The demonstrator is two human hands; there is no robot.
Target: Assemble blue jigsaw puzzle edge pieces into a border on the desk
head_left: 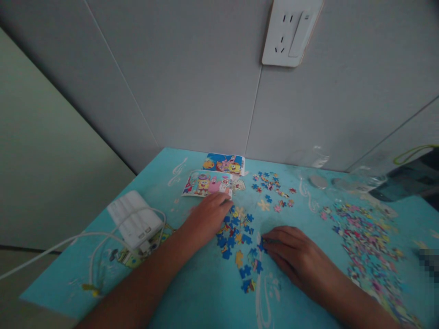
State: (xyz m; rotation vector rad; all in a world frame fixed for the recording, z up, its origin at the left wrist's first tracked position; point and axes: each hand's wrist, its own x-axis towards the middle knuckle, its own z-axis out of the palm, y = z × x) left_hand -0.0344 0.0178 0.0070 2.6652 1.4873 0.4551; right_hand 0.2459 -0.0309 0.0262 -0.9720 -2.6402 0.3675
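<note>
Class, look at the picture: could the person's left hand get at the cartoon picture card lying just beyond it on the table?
Probably yes. The left hand rests flat with its fingertips at the near edge of the picture card, and nothing lies between them.

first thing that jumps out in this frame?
Both hands on a turquoise table: the left hand and right hand rest among loose blue puzzle pieces at the centre. A bigger multicoloured pile of pieces spreads along the right side. A white power bank with cable lies at left, and cartoon picture cards lie behind the left hand.
</note>
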